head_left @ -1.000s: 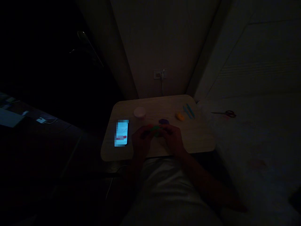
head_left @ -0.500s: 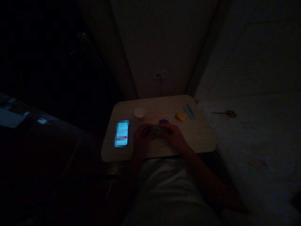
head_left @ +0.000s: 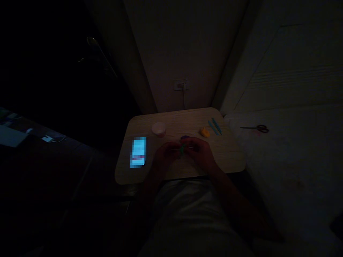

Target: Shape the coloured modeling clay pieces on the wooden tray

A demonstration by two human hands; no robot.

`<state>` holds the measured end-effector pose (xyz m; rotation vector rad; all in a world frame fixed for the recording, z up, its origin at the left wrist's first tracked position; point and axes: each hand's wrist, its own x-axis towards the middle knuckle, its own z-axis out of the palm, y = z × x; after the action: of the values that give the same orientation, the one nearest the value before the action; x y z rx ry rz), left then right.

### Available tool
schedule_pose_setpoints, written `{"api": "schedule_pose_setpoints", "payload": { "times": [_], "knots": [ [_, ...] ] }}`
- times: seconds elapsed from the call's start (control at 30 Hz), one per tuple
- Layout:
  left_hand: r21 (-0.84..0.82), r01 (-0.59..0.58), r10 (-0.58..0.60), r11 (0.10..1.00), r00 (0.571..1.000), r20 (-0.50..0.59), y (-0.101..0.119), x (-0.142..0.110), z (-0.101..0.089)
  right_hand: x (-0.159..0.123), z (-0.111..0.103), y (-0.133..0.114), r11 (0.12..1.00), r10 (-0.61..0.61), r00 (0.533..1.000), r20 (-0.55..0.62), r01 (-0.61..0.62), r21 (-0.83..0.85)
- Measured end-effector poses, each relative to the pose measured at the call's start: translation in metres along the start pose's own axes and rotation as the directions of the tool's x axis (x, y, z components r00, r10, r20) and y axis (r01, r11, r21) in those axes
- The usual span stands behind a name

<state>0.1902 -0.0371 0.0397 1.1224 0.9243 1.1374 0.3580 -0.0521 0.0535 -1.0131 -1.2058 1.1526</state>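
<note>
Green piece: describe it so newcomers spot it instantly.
Find the pale tabletop, then the left hand and right hand over its near half. Held between them is the green piece, set apart by colour from the purple lump and orange lump beyond.

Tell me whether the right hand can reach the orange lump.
Likely yes: the orange lump lies just beyond the right hand, with nothing visible blocking the way, though that hand seems to be holding the green piece.

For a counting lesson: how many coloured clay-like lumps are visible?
3: green lump between the left hand and right hand; purple lump, partly hidden, beyond the right hand; rounded orange lump near slim blue sticks. The hands may hide more.
</note>
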Motion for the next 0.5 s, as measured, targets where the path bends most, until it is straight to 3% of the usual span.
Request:
{"api": "schedule_pose_setpoints", "payload": {
  "times": [0.23, 0.37, 0.5],
  "knots": [
    [0.207, -0.014, 0.047, 0.978, 0.987, -0.153, 0.0055, -0.0042, -0.0011, -0.0051, 0.002, -0.004, 0.999, 0.029, 0.999, -0.034, -0.028, 0.025],
    [0.267, -0.071, 0.104, 0.961, 0.988, -0.115, 0.0094, -0.0065, 0.0002, -0.0062, 0.0048, -0.0008, 0.995, 0.041, 0.999, -0.01, -0.042, -0.087],
    [0.308, -0.092, 0.136, 0.947, 0.983, -0.124, 0.008, -0.0066, 0.0012, -0.0082, 0.0078, 0.001, 0.988, 0.024, 0.998, -0.06, -0.033, -0.15]
  ]
}}
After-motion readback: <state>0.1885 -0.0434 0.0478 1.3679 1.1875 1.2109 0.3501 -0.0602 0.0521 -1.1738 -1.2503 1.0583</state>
